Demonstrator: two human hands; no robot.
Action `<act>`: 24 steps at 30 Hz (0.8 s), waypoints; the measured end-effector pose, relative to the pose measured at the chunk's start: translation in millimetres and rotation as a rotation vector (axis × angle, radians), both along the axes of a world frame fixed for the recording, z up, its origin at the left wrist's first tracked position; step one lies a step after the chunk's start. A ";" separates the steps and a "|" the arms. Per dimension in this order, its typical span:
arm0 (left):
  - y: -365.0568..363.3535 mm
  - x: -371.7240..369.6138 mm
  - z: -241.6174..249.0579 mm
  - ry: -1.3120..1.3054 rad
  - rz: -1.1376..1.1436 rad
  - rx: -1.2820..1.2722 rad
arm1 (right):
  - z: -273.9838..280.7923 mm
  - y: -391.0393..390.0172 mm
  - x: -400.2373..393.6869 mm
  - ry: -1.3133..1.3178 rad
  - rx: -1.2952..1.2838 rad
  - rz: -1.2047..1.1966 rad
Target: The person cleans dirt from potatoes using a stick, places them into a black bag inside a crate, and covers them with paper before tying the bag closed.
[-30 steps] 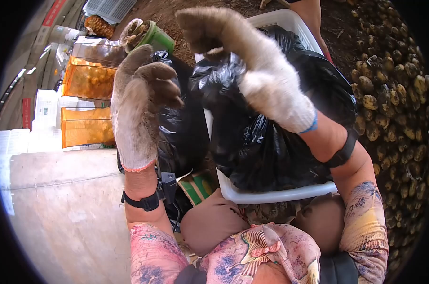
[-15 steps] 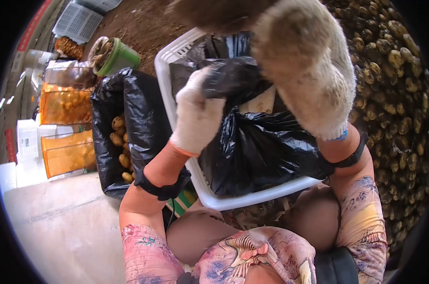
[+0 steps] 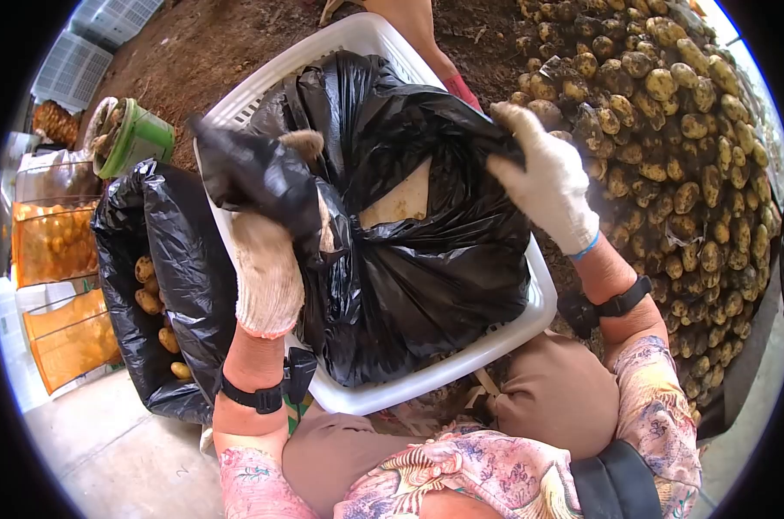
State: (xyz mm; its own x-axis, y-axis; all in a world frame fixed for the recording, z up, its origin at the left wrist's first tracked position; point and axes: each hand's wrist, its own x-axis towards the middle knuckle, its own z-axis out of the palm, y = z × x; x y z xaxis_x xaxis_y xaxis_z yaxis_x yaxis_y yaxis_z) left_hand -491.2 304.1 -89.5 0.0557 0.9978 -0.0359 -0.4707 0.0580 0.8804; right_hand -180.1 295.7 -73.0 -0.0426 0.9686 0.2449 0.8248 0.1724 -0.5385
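A black plastic bag [image 3: 444, 277] lines a white slatted crate [image 3: 426, 389] in front of my knees. Gathered folds of the bag meet near its middle, and a pale flat piece with brownish specks [image 3: 400, 201] shows through the opening there. My left hand [image 3: 269, 277], in a white knit glove, is closed around a bunched flap of the bag at the crate's left side; plastic hides part of its fingers. On the right, my gloved right hand [image 3: 552, 182] pinches the bag's upper right edge between thumb and fingers, pulling it outward.
Potatoes lie in a large heap [image 3: 668, 173] to the right. At left stand a second black-lined container [image 3: 184, 251] with potatoes, a green bucket [image 3: 141, 138] and orange mesh bags [image 3: 54, 242]. Another person's leg [image 3: 413, 35] is beyond the crate.
My hands have moved apart, the right one outward to the bag's right edge, the left one holding a flap at the left. The bag's top is spread wider, and the view has shifted.
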 end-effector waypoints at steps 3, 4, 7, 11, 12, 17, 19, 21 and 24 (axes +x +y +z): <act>-20.0 20.3 28.1 -0.005 0.096 -0.241 | 27.3 6.2 -2.1 0.077 0.091 -0.050; -27.3 35.0 35.4 0.341 0.144 0.043 | 41.5 5.2 -5.6 0.141 0.046 -0.035; -22.7 20.1 67.1 0.641 -0.159 -0.098 | 68.5 -0.4 -23.6 0.460 0.034 0.028; -22.2 24.5 54.0 0.625 -0.317 0.132 | 96.7 -9.9 -39.2 0.632 0.101 0.093; -25.3 31.7 53.8 0.433 -0.258 0.126 | 91.5 -6.2 -39.6 0.507 0.213 0.139; -21.2 30.1 51.6 0.490 -0.214 0.035 | 48.1 14.1 -44.5 -0.419 0.249 0.634; -20.9 28.2 48.5 0.476 -0.251 0.087 | 31.5 22.2 -36.8 -0.520 0.208 0.666; -22.3 29.7 50.2 0.431 -0.229 0.080 | 10.8 29.1 -28.8 -0.480 0.039 0.558; -21.3 27.2 49.2 0.462 -0.250 0.053 | 16.4 36.3 -26.5 -0.292 0.043 0.579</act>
